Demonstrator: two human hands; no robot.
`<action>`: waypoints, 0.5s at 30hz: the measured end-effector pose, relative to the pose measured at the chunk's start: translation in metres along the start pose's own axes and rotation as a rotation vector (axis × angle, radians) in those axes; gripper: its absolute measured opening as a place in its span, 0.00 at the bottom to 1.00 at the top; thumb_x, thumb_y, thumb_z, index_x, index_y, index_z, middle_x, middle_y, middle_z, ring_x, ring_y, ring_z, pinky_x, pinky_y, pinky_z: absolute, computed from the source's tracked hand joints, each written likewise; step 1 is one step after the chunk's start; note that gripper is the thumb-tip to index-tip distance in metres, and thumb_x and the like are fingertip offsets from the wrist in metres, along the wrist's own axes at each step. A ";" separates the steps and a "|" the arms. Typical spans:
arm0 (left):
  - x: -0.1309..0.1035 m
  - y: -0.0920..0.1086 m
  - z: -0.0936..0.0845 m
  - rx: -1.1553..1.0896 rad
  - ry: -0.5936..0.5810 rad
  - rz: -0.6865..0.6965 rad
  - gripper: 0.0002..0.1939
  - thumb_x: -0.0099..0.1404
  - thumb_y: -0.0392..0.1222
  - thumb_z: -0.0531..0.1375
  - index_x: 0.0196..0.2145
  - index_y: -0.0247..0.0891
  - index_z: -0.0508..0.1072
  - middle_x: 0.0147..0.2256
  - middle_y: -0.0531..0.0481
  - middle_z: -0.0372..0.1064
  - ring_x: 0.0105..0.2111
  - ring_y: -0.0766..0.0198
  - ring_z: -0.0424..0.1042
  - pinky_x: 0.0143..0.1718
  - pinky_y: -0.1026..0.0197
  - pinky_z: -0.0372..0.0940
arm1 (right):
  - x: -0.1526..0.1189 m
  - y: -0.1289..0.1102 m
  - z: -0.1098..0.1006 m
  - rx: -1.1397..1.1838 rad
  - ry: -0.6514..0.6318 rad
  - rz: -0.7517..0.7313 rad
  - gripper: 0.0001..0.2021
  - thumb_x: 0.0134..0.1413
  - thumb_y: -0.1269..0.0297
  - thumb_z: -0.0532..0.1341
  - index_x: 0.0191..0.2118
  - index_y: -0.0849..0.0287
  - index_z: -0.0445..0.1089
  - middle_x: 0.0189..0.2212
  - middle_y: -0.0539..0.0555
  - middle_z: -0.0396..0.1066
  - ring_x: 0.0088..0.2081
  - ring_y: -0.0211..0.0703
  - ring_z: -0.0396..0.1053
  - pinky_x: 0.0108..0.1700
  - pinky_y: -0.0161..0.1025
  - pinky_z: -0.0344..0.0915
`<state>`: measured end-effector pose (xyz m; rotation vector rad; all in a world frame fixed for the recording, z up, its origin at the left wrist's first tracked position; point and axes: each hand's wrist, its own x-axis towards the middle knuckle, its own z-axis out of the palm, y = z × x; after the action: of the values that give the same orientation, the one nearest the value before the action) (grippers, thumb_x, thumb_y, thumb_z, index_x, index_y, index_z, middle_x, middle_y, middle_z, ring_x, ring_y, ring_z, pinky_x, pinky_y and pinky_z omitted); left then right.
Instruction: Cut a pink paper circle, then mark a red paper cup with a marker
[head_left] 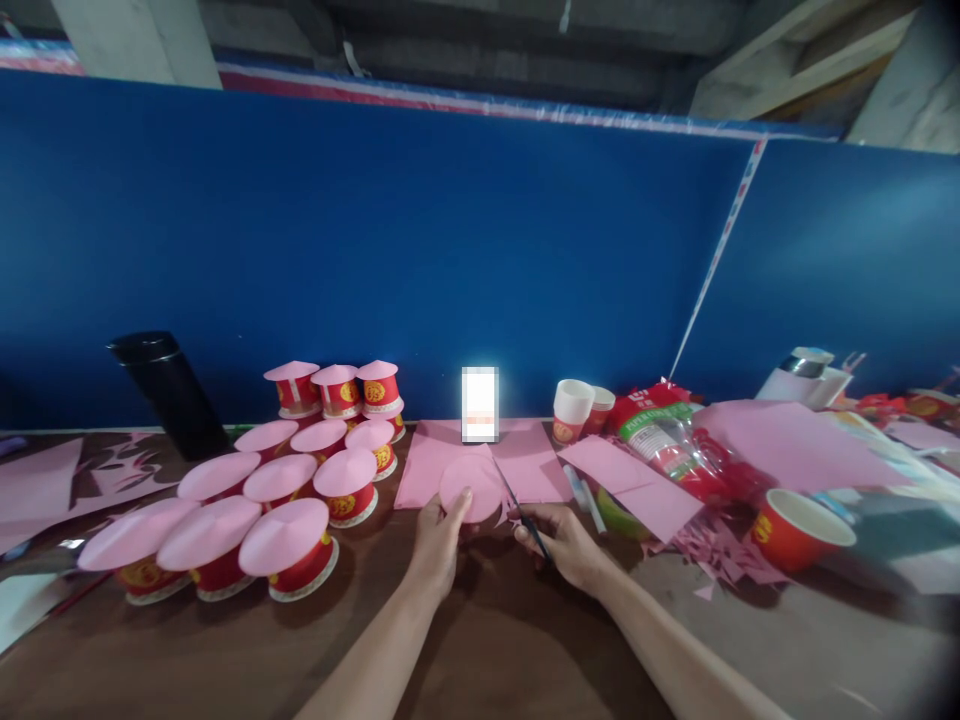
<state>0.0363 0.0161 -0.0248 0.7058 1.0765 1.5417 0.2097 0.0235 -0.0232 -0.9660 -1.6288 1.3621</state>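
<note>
Your left hand (436,548) is clamped on the pink disc (469,485), thumb on top, at the near edge of the pink sheets (416,470) on the desk (480,660). Your right hand (571,545) is closed around the scissors (534,532) — blades point up-left, alongside the disc's right edge. Left of you: red cups (352,503) with pink cone tops, plus a black bottle (172,400). Right — plastic-wrapped pack (652,435), pink scraps (724,548), an upright open cup (787,535).
</note>
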 end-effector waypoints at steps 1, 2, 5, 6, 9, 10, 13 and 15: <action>0.000 0.000 0.000 0.023 -0.013 -0.005 0.20 0.46 0.48 0.65 0.33 0.32 0.70 0.26 0.49 0.70 0.23 0.67 0.67 0.21 0.67 0.61 | 0.000 0.001 0.000 0.004 0.004 0.002 0.20 0.44 0.56 0.64 0.40 0.66 0.69 0.18 0.46 0.59 0.18 0.30 0.55 0.18 0.29 0.56; 0.000 0.000 0.000 0.043 -0.028 -0.008 0.20 0.46 0.48 0.65 0.34 0.32 0.70 0.28 0.48 0.70 0.25 0.66 0.68 0.22 0.67 0.62 | 0.001 0.002 0.000 0.005 0.008 0.003 0.20 0.44 0.56 0.64 0.40 0.66 0.69 0.17 0.46 0.59 0.18 0.30 0.55 0.18 0.29 0.56; 0.001 -0.001 -0.001 0.085 -0.049 -0.010 0.24 0.46 0.47 0.65 0.39 0.32 0.70 0.32 0.45 0.71 0.28 0.64 0.69 0.24 0.66 0.64 | 0.001 0.003 -0.001 -0.006 0.012 -0.004 0.20 0.43 0.56 0.64 0.40 0.66 0.69 0.17 0.46 0.59 0.19 0.30 0.55 0.19 0.29 0.56; 0.002 -0.002 -0.001 0.088 -0.042 -0.008 0.25 0.45 0.47 0.66 0.40 0.32 0.69 0.32 0.44 0.71 0.27 0.64 0.69 0.24 0.65 0.64 | 0.001 0.003 -0.001 -0.013 0.013 -0.008 0.20 0.43 0.56 0.64 0.40 0.66 0.69 0.18 0.46 0.59 0.19 0.30 0.56 0.19 0.29 0.57; 0.004 -0.003 -0.002 0.065 -0.016 -0.008 0.26 0.44 0.45 0.67 0.41 0.32 0.70 0.31 0.45 0.71 0.25 0.66 0.69 0.23 0.66 0.64 | 0.001 0.001 0.000 -0.013 0.013 -0.011 0.19 0.43 0.56 0.64 0.39 0.66 0.70 0.17 0.46 0.59 0.19 0.30 0.56 0.19 0.29 0.56; 0.004 -0.004 -0.002 0.053 -0.008 -0.009 0.25 0.44 0.45 0.67 0.40 0.31 0.70 0.30 0.46 0.71 0.24 0.67 0.68 0.23 0.66 0.64 | 0.001 0.001 0.000 -0.010 0.013 -0.007 0.19 0.43 0.56 0.64 0.39 0.66 0.70 0.17 0.46 0.59 0.19 0.30 0.55 0.19 0.29 0.56; 0.005 -0.006 -0.003 0.031 0.008 -0.014 0.22 0.44 0.44 0.67 0.36 0.31 0.71 0.28 0.47 0.71 0.22 0.70 0.67 0.22 0.68 0.63 | 0.001 0.001 0.001 -0.007 0.017 0.003 0.20 0.44 0.56 0.64 0.40 0.66 0.69 0.17 0.45 0.58 0.19 0.30 0.55 0.19 0.29 0.56; 0.006 -0.007 -0.003 0.024 0.007 -0.014 0.20 0.45 0.45 0.66 0.34 0.31 0.71 0.27 0.48 0.71 0.21 0.71 0.66 0.21 0.69 0.62 | 0.001 0.002 0.001 -0.005 0.015 0.003 0.20 0.44 0.56 0.64 0.40 0.66 0.69 0.17 0.45 0.58 0.19 0.30 0.54 0.19 0.29 0.55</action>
<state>0.0353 0.0208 -0.0325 0.7088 1.1046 1.5226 0.2088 0.0241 -0.0248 -0.9795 -1.6206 1.3497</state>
